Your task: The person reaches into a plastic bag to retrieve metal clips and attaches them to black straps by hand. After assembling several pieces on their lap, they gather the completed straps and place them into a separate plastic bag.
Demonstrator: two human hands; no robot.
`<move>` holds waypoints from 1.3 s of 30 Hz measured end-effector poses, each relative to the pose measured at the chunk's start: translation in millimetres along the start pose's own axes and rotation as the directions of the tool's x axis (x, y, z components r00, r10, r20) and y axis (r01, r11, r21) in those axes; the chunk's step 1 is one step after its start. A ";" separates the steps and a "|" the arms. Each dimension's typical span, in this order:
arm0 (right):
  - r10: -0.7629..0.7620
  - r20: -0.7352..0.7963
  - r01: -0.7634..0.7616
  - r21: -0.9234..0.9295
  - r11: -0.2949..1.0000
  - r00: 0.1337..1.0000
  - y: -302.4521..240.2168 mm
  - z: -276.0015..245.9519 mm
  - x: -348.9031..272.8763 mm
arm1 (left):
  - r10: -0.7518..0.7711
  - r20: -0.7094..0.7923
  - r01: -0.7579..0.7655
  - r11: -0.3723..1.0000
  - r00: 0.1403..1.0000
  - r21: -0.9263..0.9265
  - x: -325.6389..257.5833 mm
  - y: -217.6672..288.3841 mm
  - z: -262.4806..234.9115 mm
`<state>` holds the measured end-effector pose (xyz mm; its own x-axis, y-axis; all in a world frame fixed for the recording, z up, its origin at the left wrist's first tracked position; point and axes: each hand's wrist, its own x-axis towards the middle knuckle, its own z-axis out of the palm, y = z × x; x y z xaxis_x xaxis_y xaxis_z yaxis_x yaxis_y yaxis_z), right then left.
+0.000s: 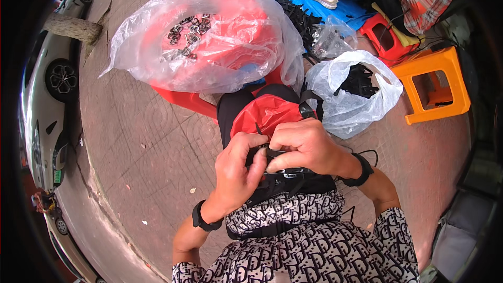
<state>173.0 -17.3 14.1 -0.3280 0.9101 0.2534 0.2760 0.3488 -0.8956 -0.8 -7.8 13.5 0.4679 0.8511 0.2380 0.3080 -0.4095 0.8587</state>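
Observation:
My left hand (241, 165) and my right hand (306, 147) meet over my lap, the fingers of both pinched closed. Between them is a narrow black strap (275, 153); one dark end pokes up above my left fingers. Something small and dark at the fingertips is mostly hidden, so I cannot make out its shape. Just beyond my hands a red plastic bag (264, 115) lies across my thighs. Black strapping (312, 102) lies by my right knee. Under my hands some dark, shiny things are partly covered.
Ahead stands a red stool (183, 102) under a large clear plastic bag (230, 68) with several metal buckles (191, 34). To the right are a white bag (335, 94) of black pieces (359, 81) and an orange stool (439, 73). Another person (424, 0) sits beyond. Parked cars (44, 120) line the left.

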 end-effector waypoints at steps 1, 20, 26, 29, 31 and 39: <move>0.068 0.105 -0.078 0.095 0.992 0.992 0.6 -4.4 -0.5 | -0.087 0.003 0.087 0.992 0.996 -0.096 -2.9 -2.1 -0.7; 0.338 -0.119 -0.184 0.650 0.737 0.934 20.5 23.6 6.0 | -0.422 0.026 0.318 0.640 0.906 -0.699 2.5 1.4 3.6; 0.388 -0.096 -0.209 0.713 0.669 0.917 17.5 28.7 15.1 | -0.439 0.020 0.311 0.603 0.898 -0.735 4.6 -23.6 7.3; 0.260 -0.105 -0.163 0.544 0.823 0.960 21.9 23.9 16.3 | -0.415 -0.026 0.307 0.713 0.910 -0.630 4.5 -19.1 6.4; 0.038 -0.161 0.012 0.300 0.954 0.986 24.7 18.9 19.8 | -0.400 -0.048 0.308 0.772 0.915 -0.556 4.8 -18.3 6.4; -0.222 -0.187 0.227 0.005 0.974 0.957 13.8 9.5 21.5 | -0.021 -0.133 0.005 0.993 0.991 -0.121 7.7 -10.4 5.8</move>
<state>161.2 4.9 3.7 -0.2064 0.8354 0.5094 0.1896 0.5449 -0.8168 4.4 1.1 3.8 0.3473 0.8956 0.2780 0.2077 -0.3625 0.9085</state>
